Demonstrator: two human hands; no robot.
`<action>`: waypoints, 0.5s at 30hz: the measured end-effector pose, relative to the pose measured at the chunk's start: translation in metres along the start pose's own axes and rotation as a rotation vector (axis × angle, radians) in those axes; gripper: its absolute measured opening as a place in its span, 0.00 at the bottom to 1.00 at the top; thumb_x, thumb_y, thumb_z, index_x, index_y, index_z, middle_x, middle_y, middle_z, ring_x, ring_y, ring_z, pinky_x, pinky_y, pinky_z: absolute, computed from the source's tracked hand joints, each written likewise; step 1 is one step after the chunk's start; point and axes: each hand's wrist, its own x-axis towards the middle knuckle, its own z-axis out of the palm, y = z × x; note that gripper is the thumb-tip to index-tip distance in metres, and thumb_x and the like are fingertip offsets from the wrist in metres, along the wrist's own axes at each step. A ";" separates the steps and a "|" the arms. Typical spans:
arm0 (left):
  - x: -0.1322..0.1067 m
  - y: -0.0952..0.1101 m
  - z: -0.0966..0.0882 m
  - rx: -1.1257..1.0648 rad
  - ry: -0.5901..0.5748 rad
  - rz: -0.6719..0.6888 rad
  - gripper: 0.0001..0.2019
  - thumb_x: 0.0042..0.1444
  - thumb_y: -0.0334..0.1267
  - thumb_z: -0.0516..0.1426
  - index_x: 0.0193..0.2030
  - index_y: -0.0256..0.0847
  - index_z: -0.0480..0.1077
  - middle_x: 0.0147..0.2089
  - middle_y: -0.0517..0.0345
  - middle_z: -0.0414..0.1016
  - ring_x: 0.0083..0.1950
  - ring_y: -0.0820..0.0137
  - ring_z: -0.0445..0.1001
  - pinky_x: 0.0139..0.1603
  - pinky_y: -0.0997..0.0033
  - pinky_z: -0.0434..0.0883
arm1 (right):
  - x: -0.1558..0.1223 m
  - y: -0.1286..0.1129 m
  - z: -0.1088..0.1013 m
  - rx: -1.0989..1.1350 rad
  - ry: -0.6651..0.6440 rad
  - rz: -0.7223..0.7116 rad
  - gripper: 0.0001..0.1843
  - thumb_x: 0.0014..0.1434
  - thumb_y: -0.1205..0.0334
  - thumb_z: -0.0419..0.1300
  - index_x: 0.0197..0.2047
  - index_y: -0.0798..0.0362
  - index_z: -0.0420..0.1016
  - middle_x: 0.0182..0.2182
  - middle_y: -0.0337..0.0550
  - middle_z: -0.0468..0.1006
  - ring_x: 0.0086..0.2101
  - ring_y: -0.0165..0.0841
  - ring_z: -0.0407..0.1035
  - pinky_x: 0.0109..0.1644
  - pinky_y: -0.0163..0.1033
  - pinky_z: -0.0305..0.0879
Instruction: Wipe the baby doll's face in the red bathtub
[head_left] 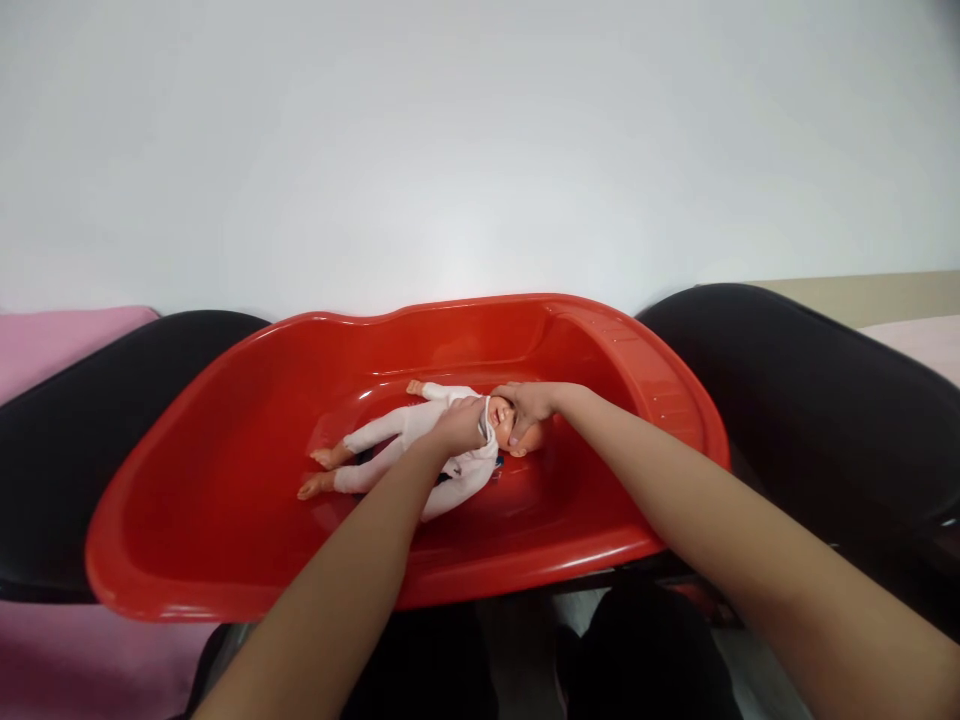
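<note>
A baby doll [390, 440] in a white suit lies on its back in a red plastic baby bathtub [225, 500], feet to the left, head to the right. My left hand [459, 424] rests on the doll's chest and pinches the white collar near its chin. My right hand [525, 402] lies over the doll's head, fingers curled down across the forehead and face. Both forearms reach in over the tub's near rim.
The tub rests between two black rounded seats, one at the left [67, 430] and one at the right [810, 400]. Pink cloth [52, 345] lies at the far left. A plain white wall [480, 150] stands behind.
</note>
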 end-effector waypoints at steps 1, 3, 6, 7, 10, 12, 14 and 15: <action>-0.001 0.001 0.003 0.057 -0.005 -0.031 0.22 0.52 0.39 0.62 0.55 0.37 0.71 0.55 0.39 0.75 0.57 0.47 0.71 0.54 0.55 0.69 | 0.000 0.000 0.000 -0.002 -0.003 -0.014 0.59 0.31 0.40 0.79 0.65 0.44 0.65 0.60 0.45 0.72 0.56 0.49 0.70 0.59 0.45 0.68; -0.004 0.003 0.007 0.119 -0.026 -0.066 0.24 0.53 0.42 0.62 0.57 0.39 0.69 0.59 0.40 0.72 0.60 0.45 0.68 0.55 0.52 0.68 | 0.001 0.001 0.000 -0.002 -0.013 -0.035 0.59 0.31 0.40 0.79 0.66 0.43 0.64 0.60 0.45 0.72 0.57 0.49 0.69 0.59 0.44 0.68; -0.009 0.003 0.007 0.121 -0.045 -0.053 0.24 0.55 0.40 0.60 0.59 0.40 0.68 0.62 0.40 0.70 0.63 0.46 0.66 0.58 0.49 0.66 | 0.000 0.001 -0.002 0.010 -0.035 -0.035 0.60 0.31 0.40 0.79 0.67 0.42 0.64 0.61 0.45 0.71 0.58 0.49 0.69 0.59 0.44 0.68; -0.010 0.003 0.006 0.127 -0.049 -0.046 0.24 0.56 0.39 0.60 0.60 0.39 0.67 0.63 0.40 0.70 0.64 0.46 0.65 0.59 0.49 0.65 | -0.001 0.000 -0.002 0.011 -0.038 -0.030 0.60 0.31 0.40 0.79 0.66 0.43 0.64 0.61 0.45 0.71 0.58 0.49 0.68 0.59 0.44 0.68; -0.012 -0.001 0.001 0.142 -0.056 -0.023 0.22 0.56 0.37 0.60 0.58 0.41 0.70 0.63 0.41 0.71 0.64 0.47 0.66 0.57 0.50 0.66 | -0.003 0.001 -0.004 0.022 -0.038 -0.022 0.57 0.33 0.40 0.78 0.65 0.44 0.65 0.61 0.45 0.71 0.57 0.48 0.69 0.57 0.44 0.69; -0.012 -0.003 -0.003 0.110 -0.042 -0.010 0.14 0.59 0.37 0.58 0.52 0.43 0.74 0.58 0.45 0.76 0.60 0.50 0.70 0.54 0.52 0.67 | -0.004 0.004 -0.006 0.039 -0.044 -0.027 0.56 0.33 0.39 0.78 0.64 0.43 0.66 0.60 0.44 0.72 0.56 0.48 0.70 0.56 0.44 0.69; -0.012 -0.004 -0.007 0.039 -0.003 0.005 0.09 0.62 0.37 0.55 0.44 0.43 0.77 0.50 0.48 0.80 0.52 0.55 0.74 0.54 0.54 0.67 | -0.003 0.008 -0.006 0.055 -0.049 -0.020 0.56 0.32 0.37 0.78 0.63 0.42 0.66 0.61 0.44 0.72 0.56 0.48 0.71 0.56 0.44 0.70; -0.011 -0.004 -0.008 0.006 0.023 0.010 0.10 0.64 0.36 0.53 0.42 0.43 0.77 0.46 0.49 0.81 0.49 0.56 0.76 0.56 0.55 0.66 | -0.001 0.010 -0.005 0.057 -0.048 -0.011 0.57 0.32 0.36 0.78 0.63 0.42 0.66 0.61 0.44 0.72 0.56 0.49 0.71 0.56 0.45 0.70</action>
